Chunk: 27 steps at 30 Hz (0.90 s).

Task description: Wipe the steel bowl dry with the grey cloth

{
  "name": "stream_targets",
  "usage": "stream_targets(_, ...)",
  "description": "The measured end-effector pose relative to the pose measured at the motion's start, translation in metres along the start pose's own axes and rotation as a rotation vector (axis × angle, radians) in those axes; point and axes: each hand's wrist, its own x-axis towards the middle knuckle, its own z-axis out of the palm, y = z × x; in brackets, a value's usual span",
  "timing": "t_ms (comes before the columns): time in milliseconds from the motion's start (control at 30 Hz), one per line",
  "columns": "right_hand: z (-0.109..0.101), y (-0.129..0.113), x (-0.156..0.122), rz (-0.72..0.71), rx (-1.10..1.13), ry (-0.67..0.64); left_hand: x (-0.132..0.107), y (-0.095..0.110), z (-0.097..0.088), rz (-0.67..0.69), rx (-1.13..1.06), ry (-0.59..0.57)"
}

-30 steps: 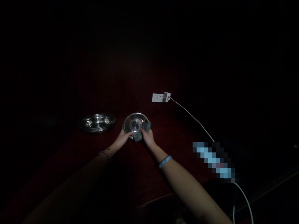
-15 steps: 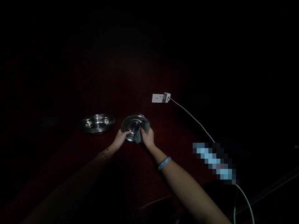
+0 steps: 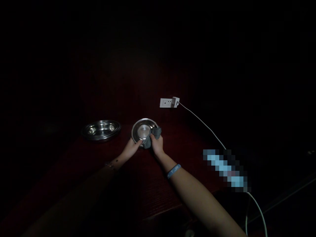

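Note:
A round, shiny steel plate [image 3: 143, 131] with a raised rim is held up at the middle of the view, its hollow side facing me. My left hand [image 3: 132, 148] grips its lower left edge, thumb over the rim and fingers hidden behind. On the right edge, my right hand [image 3: 157, 144] is closed on a grey cloth [image 3: 156, 132], which is bunched over the rim. Part of the cloth hangs inside the lower right of the plate. To the left, a stack of similar steel plates [image 3: 102, 130] rests on the dark red wooden table [image 3: 158, 194].
A white wall socket [image 3: 165, 103] with a plugged-in charger [image 3: 175, 102] sits behind the table. Its white cable [image 3: 202, 121] runs down to a blurred-out bright object [image 3: 224, 168] on the right. The table's front edge shows below; the surroundings are very dark.
The plate has turned and tilted, so its inside now catches more light. Both hands have shifted slightly, the left one to the right, and the cloth is bunched more tightly at the right rim.

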Motion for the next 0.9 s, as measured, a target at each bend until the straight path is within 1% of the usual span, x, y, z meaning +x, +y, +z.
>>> stream_targets(167, -0.0008, 0.0003, -0.0005, 0.027, 0.018, 0.010, 0.0034, -0.0031, -0.0039, -0.018, -0.014, 0.008)
stream_targets(400, 0.0002, 0.0022, -0.0004, 0.037, 0.037, 0.023, 0.0058, -0.0045, -0.0056, -0.056, -0.030, 0.054)
stream_targets(667, -0.0004, 0.0019, -0.0009, 0.036, 0.037, 0.019, 0.0055, -0.0037, -0.0057, -0.033, -0.044, 0.035)
stream_targets(800, 0.0005, 0.0029, -0.0008, 0.035, 0.051, 0.011, 0.0031, -0.0027, -0.0044, -0.020, 0.001, 0.034)
stream_targets(900, 0.0015, 0.0042, 0.0000, 0.037, 0.067, 0.010, -0.0004, 0.0031, -0.0067, 0.059, 0.139, 0.042)
